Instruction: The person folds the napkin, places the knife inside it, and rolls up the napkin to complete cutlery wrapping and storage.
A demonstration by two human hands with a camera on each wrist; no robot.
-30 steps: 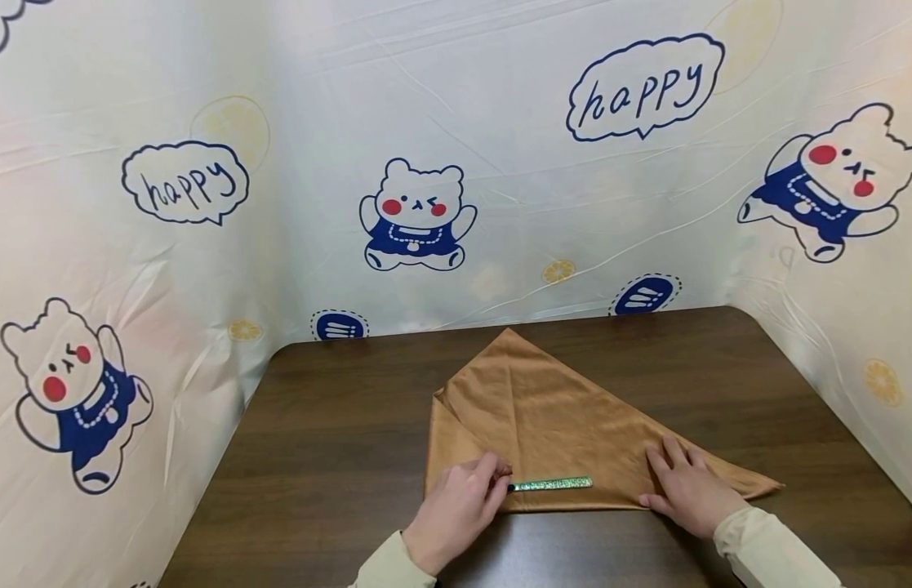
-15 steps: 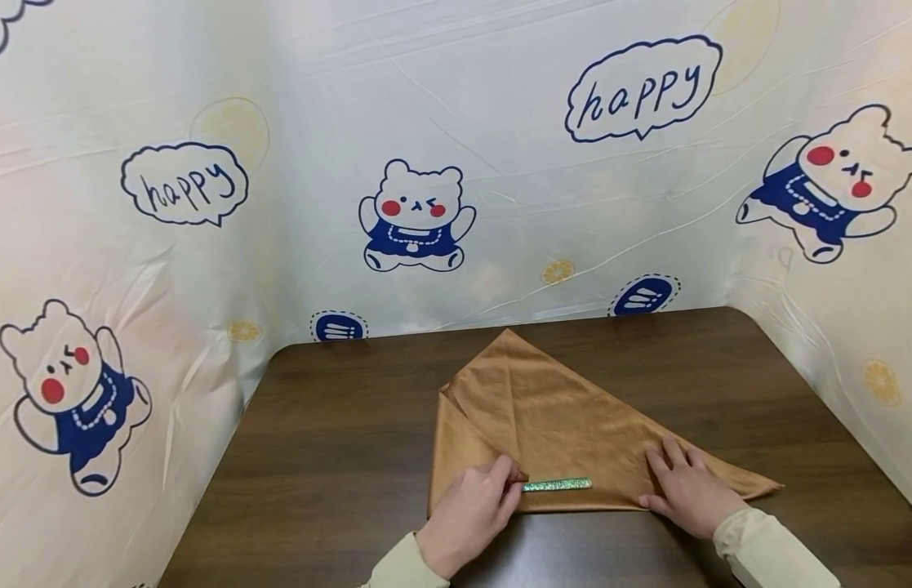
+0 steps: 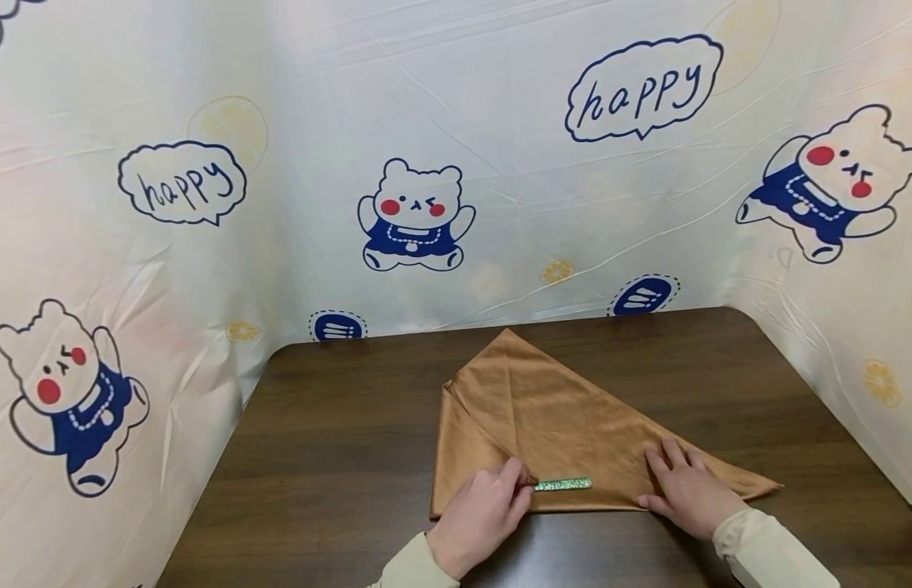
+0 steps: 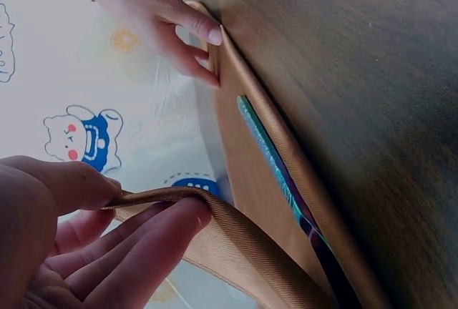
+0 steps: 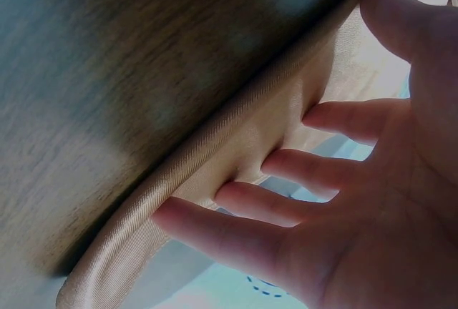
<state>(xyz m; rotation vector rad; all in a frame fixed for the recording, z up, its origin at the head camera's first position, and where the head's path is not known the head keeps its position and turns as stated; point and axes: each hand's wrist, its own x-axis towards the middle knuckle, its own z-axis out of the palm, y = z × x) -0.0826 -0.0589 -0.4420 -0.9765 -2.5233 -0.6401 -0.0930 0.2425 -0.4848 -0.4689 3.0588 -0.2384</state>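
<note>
A brown cloth [image 3: 566, 408], folded with a point at the back and another at the right, lies on the table. My left hand [image 3: 481, 510] pinches its left corner between thumb and fingers; in the left wrist view that cloth edge [image 4: 236, 227] is lifted and bent over. A slim tool with a glittery green handle [image 3: 563, 484] lies on the cloth near the front edge, its left part hidden by the left hand and the flap. Its dark, shiny end [image 4: 325, 259] shows in the left wrist view. My right hand [image 3: 687, 490] rests on the cloth's right part, fingers spread and fingertips pressing it.
The dark wooden table [image 3: 338, 425] extends around the cloth. A pale curtain [image 3: 500, 106] printed with bears and "happy" bubbles hangs behind the table and along both sides.
My left hand has moved a little to the right, drawing the pinched corner farther over the tool, so less of the green handle shows. The right hand has stayed in place.
</note>
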